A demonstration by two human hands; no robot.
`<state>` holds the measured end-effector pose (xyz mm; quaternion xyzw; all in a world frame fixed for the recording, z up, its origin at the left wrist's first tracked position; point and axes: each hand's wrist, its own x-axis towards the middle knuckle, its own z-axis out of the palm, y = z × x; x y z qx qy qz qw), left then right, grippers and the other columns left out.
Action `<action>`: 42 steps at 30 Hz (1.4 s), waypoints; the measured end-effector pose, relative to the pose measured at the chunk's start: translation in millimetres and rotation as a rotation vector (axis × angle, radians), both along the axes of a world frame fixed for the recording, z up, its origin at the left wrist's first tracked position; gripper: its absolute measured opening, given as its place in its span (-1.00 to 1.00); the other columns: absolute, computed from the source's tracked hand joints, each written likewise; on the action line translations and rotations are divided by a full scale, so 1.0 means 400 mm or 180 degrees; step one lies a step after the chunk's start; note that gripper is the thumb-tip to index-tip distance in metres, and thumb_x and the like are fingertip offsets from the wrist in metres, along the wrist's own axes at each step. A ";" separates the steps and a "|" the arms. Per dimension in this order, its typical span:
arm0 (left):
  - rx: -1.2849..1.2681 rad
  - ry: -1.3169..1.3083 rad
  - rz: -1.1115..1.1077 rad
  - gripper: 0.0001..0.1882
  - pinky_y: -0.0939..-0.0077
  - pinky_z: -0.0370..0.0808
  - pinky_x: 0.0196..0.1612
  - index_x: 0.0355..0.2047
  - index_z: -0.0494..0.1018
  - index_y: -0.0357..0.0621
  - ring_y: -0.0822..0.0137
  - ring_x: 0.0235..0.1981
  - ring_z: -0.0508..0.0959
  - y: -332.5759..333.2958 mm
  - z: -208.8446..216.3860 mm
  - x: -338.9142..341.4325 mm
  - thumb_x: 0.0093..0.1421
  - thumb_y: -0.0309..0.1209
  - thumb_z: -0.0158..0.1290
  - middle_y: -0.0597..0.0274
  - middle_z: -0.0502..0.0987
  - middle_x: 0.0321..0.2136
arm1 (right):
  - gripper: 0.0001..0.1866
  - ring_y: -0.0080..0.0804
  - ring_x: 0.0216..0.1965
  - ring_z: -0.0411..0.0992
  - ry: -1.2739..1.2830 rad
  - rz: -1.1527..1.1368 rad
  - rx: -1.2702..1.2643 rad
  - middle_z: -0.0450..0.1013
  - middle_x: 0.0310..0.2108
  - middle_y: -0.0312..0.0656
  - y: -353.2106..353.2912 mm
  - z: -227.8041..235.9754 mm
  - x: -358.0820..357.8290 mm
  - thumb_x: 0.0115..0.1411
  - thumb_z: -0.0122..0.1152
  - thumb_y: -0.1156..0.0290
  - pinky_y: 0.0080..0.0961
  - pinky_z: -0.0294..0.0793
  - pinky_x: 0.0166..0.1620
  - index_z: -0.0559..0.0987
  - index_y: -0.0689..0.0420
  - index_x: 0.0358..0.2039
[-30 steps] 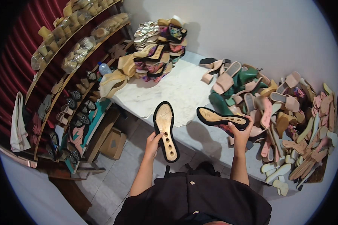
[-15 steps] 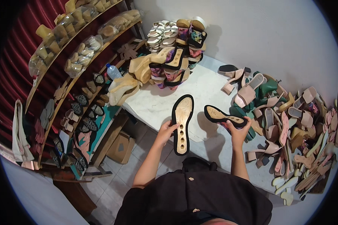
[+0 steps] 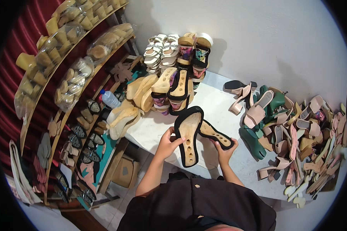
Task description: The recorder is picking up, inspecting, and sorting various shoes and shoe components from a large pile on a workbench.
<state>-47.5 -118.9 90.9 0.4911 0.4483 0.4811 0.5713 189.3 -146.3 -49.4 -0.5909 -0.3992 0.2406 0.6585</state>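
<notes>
My left hand (image 3: 167,145) is closed on the edge of an unfinished sandal (image 3: 189,133), thumb on its bare tan underside. That underside has a black rim and a row of round holes toward the heel. My right hand (image 3: 224,152) grips the heel end of a second sandal (image 3: 216,136) of the same make, tilted, its holes facing up. The second sandal's far end is partly hidden behind the first. Both are held above the near part of the white-covered table (image 3: 154,133). Beyond them stand stacked sandals (image 3: 178,87) with floral straps and holed soles.
Heaped on the right are pink and green heeled sandals (image 3: 254,115), with loose soles (image 3: 324,169). White sandals (image 3: 154,50) stack at the back. Tan wedge soles (image 3: 121,117) and a water bottle (image 3: 110,99) sit at the left. Curved shelves (image 3: 75,42) hold bagged heels. A wall (image 3: 266,38) rises behind.
My right hand has moved left with its sandal, whose far end now passes behind the other one. My left hand and its sandal have shifted slightly. The whole view has shifted a little.
</notes>
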 end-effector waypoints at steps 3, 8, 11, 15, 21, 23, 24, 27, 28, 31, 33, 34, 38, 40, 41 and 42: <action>-0.0011 -0.0048 -0.0254 -0.61 0.62 0.45 -0.27 -0.12 0.28 -0.29 0.47 -0.33 0.50 0.045 0.013 -0.013 0.04 -0.49 0.12 0.23 0.37 -0.24 | -0.22 -0.32 -0.04 0.16 0.0138 -0.0117 0.0035 0.10 -0.11 -0.10 -0.021 -0.030 -0.029 -0.16 0.43 0.43 -0.43 0.15 0.05 0.11 0.18 -0.02; 0.0018 -0.0169 -0.0713 -0.57 0.60 0.43 -0.20 -0.06 0.25 -0.29 0.45 -0.25 0.47 0.117 0.051 -0.049 0.07 -0.47 0.08 0.20 0.36 -0.18 | -0.19 -0.22 -0.04 0.15 -0.0827 -0.0532 -0.0272 0.15 -0.13 -0.10 -0.073 -0.113 -0.048 -0.28 0.50 0.31 -0.38 0.13 0.05 0.21 0.20 -0.06; 0.0034 -0.0248 -0.0940 -0.52 0.55 0.41 -0.14 0.00 0.22 -0.27 0.41 -0.16 0.42 0.153 0.057 -0.071 0.07 -0.46 0.07 0.17 0.36 -0.13 | -0.19 -0.20 -0.06 0.20 -0.0833 -0.0898 -0.0561 0.22 -0.15 -0.07 -0.110 -0.142 -0.082 -0.32 0.51 0.30 -0.34 0.18 0.02 0.25 0.18 -0.06; 0.0101 -0.0333 -0.1163 -0.41 0.48 0.37 -0.05 0.11 0.14 -0.22 0.38 -0.03 0.34 0.189 0.040 -0.093 0.07 -0.44 0.07 0.13 0.32 -0.06 | -0.15 -0.21 -0.08 0.29 -0.0847 -0.1125 -0.1152 0.29 -0.13 -0.02 -0.134 -0.124 -0.102 -0.36 0.46 0.38 -0.37 0.25 0.02 0.23 0.20 -0.01; 0.0009 -0.0497 -0.1500 -0.44 0.46 0.33 -0.01 0.11 0.11 -0.20 0.37 -0.01 0.31 0.233 0.031 -0.070 0.11 -0.46 0.03 0.14 0.27 -0.03 | 0.07 -0.02 0.18 -0.05 -0.2143 -0.1802 -0.0502 -0.03 0.14 0.07 -0.117 0.039 -0.160 -0.34 0.38 0.31 -0.14 -0.06 0.19 -0.03 0.20 0.17; 0.0067 -0.0672 -0.1437 -0.45 0.48 0.31 -0.01 0.10 0.11 -0.20 0.37 -0.02 0.30 0.237 0.026 -0.049 0.11 -0.47 0.02 0.14 0.27 -0.02 | -0.10 0.03 0.17 -0.08 -0.2308 -0.1326 0.0299 -0.03 0.12 0.08 -0.092 0.123 -0.198 -0.31 0.36 0.33 -0.11 -0.05 0.17 0.09 0.13 0.08; 0.0142 -0.0620 -0.1411 -0.46 0.51 0.30 -0.01 0.09 0.11 -0.21 0.38 -0.01 0.29 0.241 0.022 -0.042 0.11 -0.48 0.01 0.13 0.28 -0.03 | -0.12 0.02 0.17 -0.07 -0.2452 -0.1205 0.0349 -0.01 0.11 0.07 -0.075 0.161 -0.220 -0.32 0.36 0.32 -0.10 -0.07 0.16 0.13 0.11 0.05; 0.0500 -0.0816 -0.1185 -0.49 0.51 0.30 -0.02 0.08 0.12 -0.22 0.39 -0.04 0.32 0.256 0.017 -0.017 0.12 -0.49 0.00 0.13 0.31 -0.05 | -0.16 0.03 0.17 -0.04 -0.3164 -0.0970 0.0339 0.04 0.10 0.06 -0.048 0.224 -0.259 -0.36 0.33 0.28 -0.04 -0.14 0.17 0.22 0.10 0.02; 0.0434 -0.1030 -0.1199 -0.52 0.50 0.31 -0.02 0.04 0.13 -0.22 0.39 -0.09 0.36 0.256 0.026 -0.017 0.12 -0.50 0.00 0.13 0.33 -0.09 | -0.16 0.02 0.16 -0.04 -0.3150 -0.0752 0.0262 0.06 0.09 0.05 -0.045 0.249 -0.267 -0.37 0.33 0.24 -0.03 -0.19 0.16 0.24 0.09 0.02; 0.0696 -0.0958 -0.1037 -0.55 0.50 0.32 -0.04 0.01 0.13 -0.23 0.39 -0.12 0.39 0.257 0.025 -0.013 0.12 -0.51 0.01 0.13 0.35 -0.11 | -0.11 0.00 0.16 -0.04 -0.3296 -0.0453 0.0055 0.07 0.09 0.04 -0.026 0.328 -0.300 -0.39 0.38 0.13 -0.02 -0.29 0.15 0.28 0.09 0.04; 0.0751 -0.0957 -0.0949 -0.57 0.52 0.35 -0.07 -0.03 0.12 -0.26 0.39 -0.14 0.40 0.251 0.041 -0.008 0.12 -0.54 0.02 0.14 0.32 -0.14 | -0.09 -0.02 0.14 0.00 -0.3512 -0.0382 0.0102 0.07 0.09 0.04 -0.015 0.366 -0.309 -0.36 0.39 0.09 -0.08 -0.20 0.16 0.25 0.13 0.05; 0.0886 -0.0836 -0.1029 -0.58 0.53 0.36 -0.09 -0.06 0.12 -0.27 0.38 -0.15 0.40 0.250 0.038 -0.007 0.11 -0.54 0.03 0.15 0.30 -0.16 | -0.09 -0.02 0.14 0.00 -0.3518 -0.0373 0.0110 0.07 0.09 0.04 -0.004 0.380 -0.307 -0.36 0.39 0.09 -0.08 -0.20 0.16 0.25 0.13 0.05; 0.1957 -0.0303 -0.1132 -0.54 0.42 0.34 -0.07 -0.15 0.14 -0.24 0.21 -0.10 0.35 0.239 0.013 0.002 0.02 -0.50 0.15 0.03 0.27 -0.20 | -0.02 -0.20 -0.07 0.19 -0.2042 -0.0235 0.0608 0.19 -0.07 -0.05 0.041 0.489 -0.292 -0.28 0.42 0.05 -0.33 0.09 0.04 0.15 0.26 0.09; 0.2365 -0.0184 -0.1119 -0.51 0.26 0.24 0.03 -0.16 0.15 -0.22 0.01 -0.06 0.32 0.238 0.010 0.009 -0.04 -0.50 0.18 -0.08 0.29 -0.18 | -0.02 -0.38 -0.20 0.22 -0.1340 -0.0147 0.0702 0.18 -0.17 -0.12 0.050 0.530 -0.289 -0.22 0.33 -0.11 -0.46 0.26 -0.15 0.17 0.28 0.08; 0.2363 -0.0184 -0.1098 -0.51 0.26 0.24 0.03 -0.16 0.15 -0.22 0.01 -0.06 0.32 0.239 0.009 0.016 -0.04 -0.50 0.18 -0.08 0.29 -0.18 | 0.00 -0.42 -0.30 0.24 -0.1532 -0.0121 0.0433 0.18 -0.21 -0.14 0.047 0.553 -0.278 -0.20 0.23 -0.26 -0.51 0.27 -0.22 0.19 0.26 0.07; 0.2583 -0.0177 -0.1057 -0.51 0.26 0.25 0.03 -0.16 0.16 -0.23 0.01 -0.05 0.32 0.241 0.007 0.023 -0.03 -0.49 0.18 -0.08 0.29 -0.17 | -0.03 -0.41 -0.33 0.25 -0.1427 -0.0222 0.0437 0.21 -0.26 -0.15 0.046 0.574 -0.290 -0.19 0.20 -0.29 -0.48 0.25 -0.18 0.23 0.26 0.02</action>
